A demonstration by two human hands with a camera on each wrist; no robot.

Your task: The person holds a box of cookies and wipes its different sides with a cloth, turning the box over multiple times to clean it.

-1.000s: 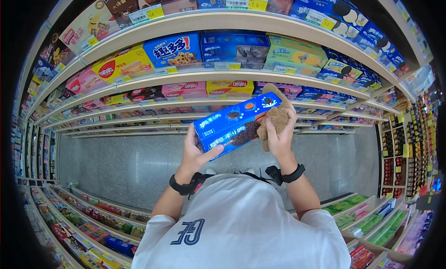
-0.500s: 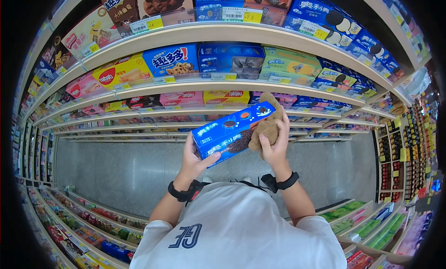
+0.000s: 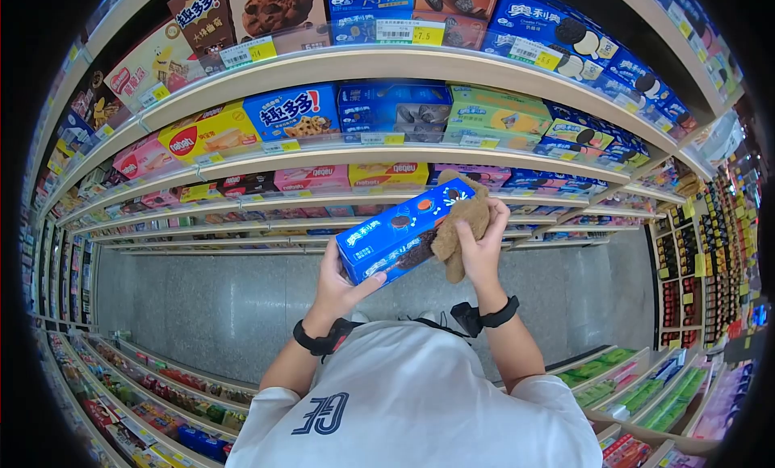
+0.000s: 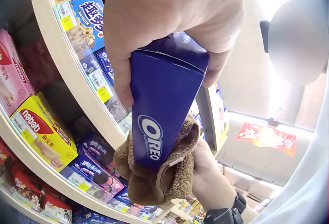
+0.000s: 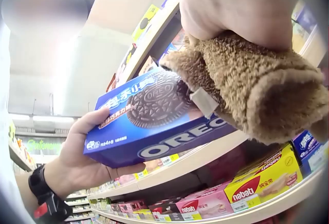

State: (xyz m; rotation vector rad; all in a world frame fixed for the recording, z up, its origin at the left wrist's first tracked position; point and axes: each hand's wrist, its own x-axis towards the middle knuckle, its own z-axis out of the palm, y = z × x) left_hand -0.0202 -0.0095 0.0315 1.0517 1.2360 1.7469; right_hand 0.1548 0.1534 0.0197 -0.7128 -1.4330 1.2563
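A blue biscuit box (image 3: pixel 395 232) is tilted up to the right in the head view. The left hand (image 3: pixel 337 282) grips its lower left end, thumb on the front face. At the other end the right hand (image 3: pixel 484 246) holds a brown fluffy cloth (image 3: pixel 462 232) against the box, thumb pressed into the cloth. In the left wrist view the cloth (image 4: pixel 159 175) wraps around the far end of the box (image 4: pixel 162 95). A small white tag (image 5: pixel 203 102) sticks out of the cloth in the right wrist view, where the right hand (image 5: pixel 236 10) covers the cloth's top.
Shelves (image 3: pixel 387 155) of boxed biscuits with price tags curve across in front of the hands. Grey floor (image 3: pixel 226 286) shows below them. More shelves of packets (image 3: pixel 153 379) stand behind the person, and a rack (image 3: pixel 686 274) is at the far right.
The cloth has slid a little down and left along the box with the right hand, and now covers more of the front picture. The left hand keeps its grip on the box.
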